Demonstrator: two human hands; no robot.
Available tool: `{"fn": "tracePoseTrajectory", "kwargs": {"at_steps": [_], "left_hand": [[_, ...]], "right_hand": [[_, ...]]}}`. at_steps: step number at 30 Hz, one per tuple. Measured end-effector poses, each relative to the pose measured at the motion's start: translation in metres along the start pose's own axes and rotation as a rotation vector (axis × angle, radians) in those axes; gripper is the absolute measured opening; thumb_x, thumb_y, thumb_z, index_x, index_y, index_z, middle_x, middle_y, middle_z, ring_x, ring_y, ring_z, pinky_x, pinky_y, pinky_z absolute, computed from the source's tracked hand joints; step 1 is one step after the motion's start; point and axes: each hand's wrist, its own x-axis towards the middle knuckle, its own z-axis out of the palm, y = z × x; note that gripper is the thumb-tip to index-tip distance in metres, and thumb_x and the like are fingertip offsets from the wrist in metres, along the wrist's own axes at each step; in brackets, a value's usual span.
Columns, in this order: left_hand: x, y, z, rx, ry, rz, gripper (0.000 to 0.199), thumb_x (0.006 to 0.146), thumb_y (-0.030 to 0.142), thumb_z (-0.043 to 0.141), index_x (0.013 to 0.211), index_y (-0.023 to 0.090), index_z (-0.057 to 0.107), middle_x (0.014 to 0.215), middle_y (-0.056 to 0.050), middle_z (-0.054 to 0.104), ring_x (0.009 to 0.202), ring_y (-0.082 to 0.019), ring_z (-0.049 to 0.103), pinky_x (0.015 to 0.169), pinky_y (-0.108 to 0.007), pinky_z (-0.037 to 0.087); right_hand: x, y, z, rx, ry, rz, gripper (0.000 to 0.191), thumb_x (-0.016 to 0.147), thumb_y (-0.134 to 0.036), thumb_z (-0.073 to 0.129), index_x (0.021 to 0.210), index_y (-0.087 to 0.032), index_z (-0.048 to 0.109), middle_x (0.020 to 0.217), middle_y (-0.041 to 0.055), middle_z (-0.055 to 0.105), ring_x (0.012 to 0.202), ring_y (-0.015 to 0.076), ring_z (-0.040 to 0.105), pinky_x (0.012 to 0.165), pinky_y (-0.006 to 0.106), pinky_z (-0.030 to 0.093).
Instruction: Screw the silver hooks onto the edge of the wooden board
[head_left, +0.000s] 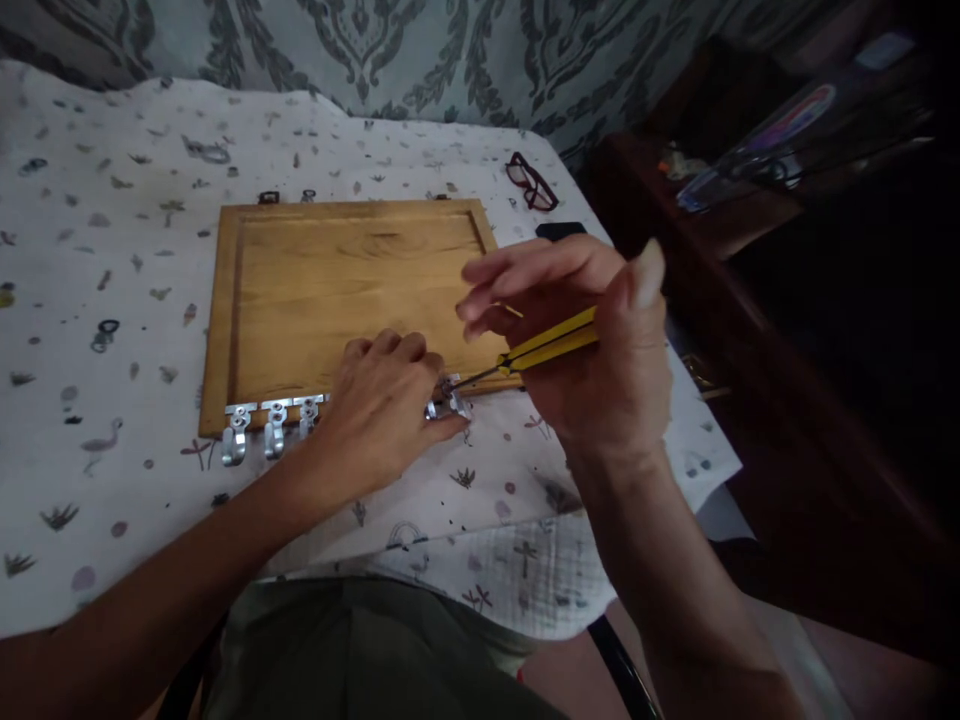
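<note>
A wooden panel (360, 270) with a raised frame lies flat on the cloth. Along its near edge runs a metal hook rail (276, 420) with several silvery double hooks; part of it is hidden under my left hand (386, 400). That hand's fingers are bent over the rail and the panel's edge, its thumb by the rightmost visible hook (450, 398). A yellow-handled screwdriver (547, 343) rests in my right hand (592, 340), its handle against the palm near the thumb and the other fingers loosely extended. Its shaft points left, the tip at that hook.
Red-framed glasses (532, 183) and a dark object (561, 231) lie beyond the panel at the right. A patterned white cloth (97, 300) covers the table. Dark wooden furniture (720, 270) stands along the right side, with a clear plastic package (757, 150) on it.
</note>
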Motion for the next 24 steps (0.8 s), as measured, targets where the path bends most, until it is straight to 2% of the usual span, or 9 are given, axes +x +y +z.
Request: {"fn": "tracePoseTrajectory", "kwargs": {"at_steps": [4, 6, 9, 12, 14, 15, 18, 21, 24], "left_hand": [[0.000, 0.000, 0.000, -0.036, 0.003, -0.001, 0.037, 0.093, 0.051, 0.078, 0.112, 0.019, 0.077, 0.117, -0.010, 0.073, 0.116, -0.035, 0.063, 0.096, -0.049, 0.048], [0.000, 0.000, 0.001, -0.032, -0.002, -0.008, 0.037, 0.092, 0.052, 0.079, 0.110, 0.020, 0.077, 0.117, -0.010, 0.073, 0.115, -0.035, 0.063, 0.096, -0.049, 0.047], [0.000, 0.000, 0.002, -0.019, -0.010, -0.013, 0.037, 0.091, 0.054, 0.080, 0.108, 0.020, 0.078, 0.117, -0.011, 0.072, 0.116, -0.036, 0.062, 0.096, -0.049, 0.047], [0.001, 0.000, 0.003, -0.011, -0.013, -0.003, 0.039, 0.093, 0.055, 0.078, 0.106, 0.018, 0.078, 0.112, -0.012, 0.072, 0.115, -0.037, 0.063, 0.095, -0.050, 0.046], [0.001, -0.001, 0.003, -0.011, -0.003, 0.007, 0.039, 0.093, 0.055, 0.077, 0.104, 0.018, 0.077, 0.107, -0.012, 0.071, 0.114, -0.037, 0.063, 0.094, -0.050, 0.046], [0.001, -0.001, 0.004, -0.012, 0.003, 0.009, 0.039, 0.093, 0.055, 0.077, 0.104, 0.018, 0.077, 0.106, -0.012, 0.071, 0.113, -0.037, 0.063, 0.093, -0.050, 0.046], [0.000, 0.000, 0.005, -0.012, 0.011, 0.000, 0.036, 0.093, 0.054, 0.078, 0.101, 0.019, 0.076, 0.103, -0.010, 0.071, 0.110, -0.036, 0.064, 0.091, -0.048, 0.046], [-0.001, 0.001, 0.004, -0.002, 0.006, -0.004, 0.036, 0.092, 0.055, 0.078, 0.102, 0.020, 0.075, 0.106, -0.010, 0.071, 0.111, -0.034, 0.063, 0.092, -0.046, 0.045], [-0.001, 0.001, 0.002, 0.002, -0.009, 0.005, 0.037, 0.092, 0.055, 0.079, 0.105, 0.020, 0.076, 0.110, -0.010, 0.072, 0.114, -0.035, 0.062, 0.093, -0.046, 0.045]], "right_hand": [[0.017, -0.003, 0.000, 0.260, -0.308, 0.037, 0.055, 0.097, -0.060, 0.066, 0.057, -0.024, 0.058, 0.052, -0.0025, 0.058, 0.035, 0.0102, 0.047, 0.037, 0.028, 0.044], [0.022, -0.004, -0.002, 0.276, -0.384, 0.063, 0.066, 0.100, -0.058, 0.063, 0.047, -0.023, 0.045, 0.039, -0.0054, 0.039, 0.030, 0.0067, 0.036, 0.031, 0.023, 0.031], [0.024, -0.006, -0.003, 0.162, -0.396, 0.133, 0.076, 0.098, -0.069, 0.057, 0.044, -0.024, 0.030, 0.038, -0.0063, 0.022, 0.033, 0.0044, 0.031, 0.034, 0.020, 0.032], [0.019, -0.012, 0.010, 0.098, -0.249, 0.164, 0.070, 0.107, -0.054, 0.043, 0.046, -0.025, 0.025, 0.042, -0.0047, 0.017, 0.036, 0.0066, 0.029, 0.036, 0.022, 0.032], [0.012, -0.016, 0.027, 0.092, -0.015, 0.105, 0.061, 0.110, -0.029, 0.027, 0.049, -0.024, 0.022, 0.044, -0.0027, 0.015, 0.035, 0.0086, 0.026, 0.035, 0.024, 0.027], [0.008, -0.017, 0.036, 0.063, 0.184, 0.077, 0.059, 0.110, -0.023, 0.021, 0.051, -0.023, 0.020, 0.045, -0.0020, 0.015, 0.035, 0.0091, 0.023, 0.035, 0.024, 0.024], [-0.002, -0.017, 0.060, -0.085, 0.487, -0.020, 0.057, 0.114, -0.033, 0.024, 0.058, -0.022, 0.021, 0.052, -0.0010, 0.023, 0.039, 0.0098, 0.031, 0.037, 0.025, 0.029], [-0.007, -0.015, 0.064, -0.223, 0.575, 0.006, 0.063, 0.111, -0.063, 0.025, 0.062, -0.023, 0.021, 0.057, -0.0009, 0.023, 0.041, 0.0113, 0.030, 0.039, 0.028, 0.032], [-0.005, -0.014, 0.051, -0.183, 0.447, 0.053, 0.067, 0.106, -0.074, 0.023, 0.062, -0.023, 0.024, 0.055, -0.0008, 0.019, 0.042, 0.0140, 0.028, 0.040, 0.030, 0.030]]}}
